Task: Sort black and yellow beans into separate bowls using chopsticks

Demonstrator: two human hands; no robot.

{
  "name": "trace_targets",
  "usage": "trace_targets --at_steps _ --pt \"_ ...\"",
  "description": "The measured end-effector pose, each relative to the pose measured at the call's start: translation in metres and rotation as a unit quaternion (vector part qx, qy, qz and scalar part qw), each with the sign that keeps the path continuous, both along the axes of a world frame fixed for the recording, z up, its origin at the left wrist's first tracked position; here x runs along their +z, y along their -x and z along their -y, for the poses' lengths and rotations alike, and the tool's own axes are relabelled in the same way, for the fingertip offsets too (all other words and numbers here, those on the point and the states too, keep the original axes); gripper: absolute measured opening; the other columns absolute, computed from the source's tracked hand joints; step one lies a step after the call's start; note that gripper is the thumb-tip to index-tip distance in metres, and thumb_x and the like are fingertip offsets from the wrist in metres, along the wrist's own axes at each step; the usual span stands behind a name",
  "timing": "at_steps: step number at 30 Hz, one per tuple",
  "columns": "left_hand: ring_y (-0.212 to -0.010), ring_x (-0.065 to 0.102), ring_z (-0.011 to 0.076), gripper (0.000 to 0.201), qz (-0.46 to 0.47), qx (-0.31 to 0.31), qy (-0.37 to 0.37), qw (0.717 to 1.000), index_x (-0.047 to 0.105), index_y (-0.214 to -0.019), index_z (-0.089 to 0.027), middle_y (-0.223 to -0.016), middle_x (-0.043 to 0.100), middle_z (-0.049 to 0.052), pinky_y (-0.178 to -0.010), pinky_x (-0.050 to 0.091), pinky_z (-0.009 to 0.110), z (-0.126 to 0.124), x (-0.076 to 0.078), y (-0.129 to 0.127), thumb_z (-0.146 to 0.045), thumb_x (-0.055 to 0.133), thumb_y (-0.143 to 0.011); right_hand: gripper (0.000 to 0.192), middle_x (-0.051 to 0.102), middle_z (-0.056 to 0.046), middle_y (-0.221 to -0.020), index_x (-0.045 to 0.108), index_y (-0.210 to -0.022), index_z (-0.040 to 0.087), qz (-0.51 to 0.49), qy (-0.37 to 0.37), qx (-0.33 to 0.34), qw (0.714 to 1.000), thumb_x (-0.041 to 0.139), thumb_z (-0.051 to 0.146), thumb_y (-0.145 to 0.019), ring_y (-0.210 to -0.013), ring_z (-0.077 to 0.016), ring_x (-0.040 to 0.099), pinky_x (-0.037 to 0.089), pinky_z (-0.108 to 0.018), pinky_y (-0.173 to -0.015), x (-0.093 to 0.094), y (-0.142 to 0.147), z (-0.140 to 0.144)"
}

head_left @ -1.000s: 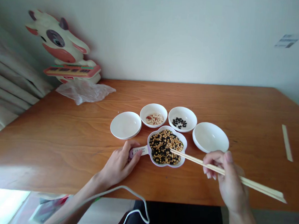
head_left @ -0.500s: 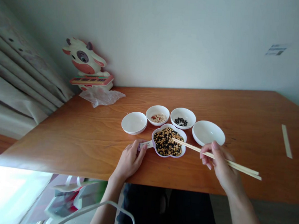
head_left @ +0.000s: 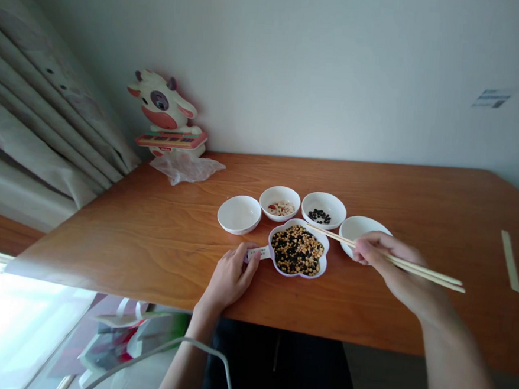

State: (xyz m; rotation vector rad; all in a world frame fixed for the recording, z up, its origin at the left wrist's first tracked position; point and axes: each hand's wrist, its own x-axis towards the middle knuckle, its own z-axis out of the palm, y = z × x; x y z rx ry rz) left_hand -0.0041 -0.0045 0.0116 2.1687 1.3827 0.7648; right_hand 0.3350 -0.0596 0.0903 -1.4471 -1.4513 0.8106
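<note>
chopsticks (head_left: pixel 397 261) over unreadably labelled dish (head_left: pixel 299 250)

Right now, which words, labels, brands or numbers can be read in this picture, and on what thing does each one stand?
No text can be read.
Label on the handle of the flower-shaped dish, beside the left hand: dark print, too small.
Sticker on the wall: dark lines, blurred.
Cow toy: coloured strip, nothing legible.

Soft even daylight, brightest from an overexposed window patch at lower left, mild sheen on the wooden table (head_left: pixel 159 235), faint soft shadows beneath the bowls (head_left: pixel 239 213), wide-angle bending at the edges, slight softness on the curtain (head_left: pixel 34 113)
</note>
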Motion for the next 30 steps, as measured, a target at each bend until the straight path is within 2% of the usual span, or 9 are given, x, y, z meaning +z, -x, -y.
trace_targets --at_steps 3,5,8,11,15,18,21,26,30 --pt "-0.097 0.075 0.0284 0.026 -0.003 0.0 0.002 1.0 0.061 -0.119 -0.023 -0.109 0.078 0.01 -0.086 0.057 0.041 -0.001 0.001 -0.001 -0.041 0.045 -0.109 0.031 0.067 -0.002 -0.083 0.071 -0.092 0.023 0.049 0.005 0.049 0.998 0.069 0.053 -0.095 -0.076 -0.0165 0.06 0.046 -0.027 -0.064 0.019 -0.006 -0.012" --pt "-0.098 0.075 0.0286 0.026 -0.004 -0.001 0.003 1.0 0.061 -0.119 -0.024 -0.11 0.078 0.01 -0.088 0.057 0.042 -0.002 0.002 -0.002 -0.041 0.044 -0.11 0.036 0.063 -0.001 -0.076 0.067 -0.086 0.023 0.072 0.011 0.105 0.992 0.06 0.055 -0.1 -0.066 -0.0143 0.054 0.042 -0.027 -0.057 0.035 -0.006 -0.023" --pt "-0.102 0.074 0.0288 0.027 -0.004 -0.003 0.007 1.0 0.061 -0.121 -0.024 -0.114 0.077 0.011 -0.09 0.056 0.042 -0.002 0.002 -0.001 -0.042 0.044 -0.11 0.049 0.061 -0.002 -0.072 0.063 -0.079 0.024 0.085 -0.007 0.145 0.986 0.042 0.06 -0.106 -0.07 -0.0165 0.058 0.046 -0.03 -0.064 0.058 0.002 -0.046" --pt "-0.1 0.073 0.0284 0.026 -0.007 -0.004 0.017 1.0 0.061 -0.122 -0.024 -0.113 0.076 0.01 -0.089 0.056 0.041 -0.002 0.001 0.0 -0.041 0.045 -0.11 0.053 0.062 -0.002 -0.07 0.067 -0.081 0.025 0.112 -0.021 0.154 0.982 0.039 0.062 -0.106 -0.068 -0.0174 0.059 0.045 -0.031 -0.065 0.072 0.014 -0.07" --pt "-0.103 0.07 0.0271 0.024 -0.003 -0.003 0.048 0.999 0.059 -0.122 -0.025 -0.116 0.075 0.009 -0.092 0.053 0.041 -0.002 0.0 0.001 -0.041 0.046 -0.11 0.052 0.065 -0.002 -0.072 0.067 -0.082 0.024 0.162 -0.003 0.199 0.967 0.04 0.061 -0.106 -0.068 -0.0173 0.06 0.041 -0.03 -0.062 0.075 0.023 -0.091" --pt "-0.103 0.068 0.0268 0.025 -0.006 0.006 0.063 0.998 0.059 -0.123 -0.026 -0.116 0.074 0.008 -0.092 0.052 0.04 -0.002 -0.002 0.002 -0.042 0.045 -0.11 0.047 0.067 0.0 -0.074 0.066 -0.081 0.022 0.204 0.009 0.238 0.949 0.047 0.057 -0.106 -0.067 -0.0148 0.059 0.039 -0.03 -0.064 0.072 0.026 -0.098" --pt "-0.103 0.068 0.0262 0.024 -0.014 0.005 0.071 0.997 0.059 -0.123 -0.027 -0.115 0.073 0.006 -0.092 0.052 0.039 -0.003 -0.005 0.004 -0.042 0.046 -0.11 0.052 0.064 0.002 -0.07 0.064 -0.078 0.022 0.239 0.035 0.254 0.936 0.042 0.06 -0.107 -0.065 -0.0129 0.057 0.037 -0.03 -0.063 0.067 0.03 -0.099" --pt "-0.101 0.07 0.0252 0.022 -0.027 0.007 0.054 0.998 0.059 -0.122 -0.026 -0.113 0.074 0.006 -0.09 0.054 0.037 -0.005 -0.009 0.006 -0.041 0.049 -0.109 0.059 0.065 0.001 -0.068 0.066 -0.077 0.022 0.227 0.102 0.252 0.935 0.036 0.064 -0.107 -0.063 -0.0132 0.06 0.038 -0.03 -0.06 0.059 0.026 -0.092" --pt "-0.103 0.071 0.0244 0.025 -0.038 0.003 0.047 0.998 0.06 -0.125 -0.026 -0.115 0.075 0.006 -0.09 0.055 0.035 -0.006 -0.012 0.007 -0.041 0.049 -0.108 0.062 0.066 0.0 -0.068 0.066 -0.077 0.022 0.194 0.16 0.27 0.929 0.034 0.067 -0.106 -0.061 -0.014 0.059 0.04 -0.03 -0.059 0.066 0.015 -0.084"
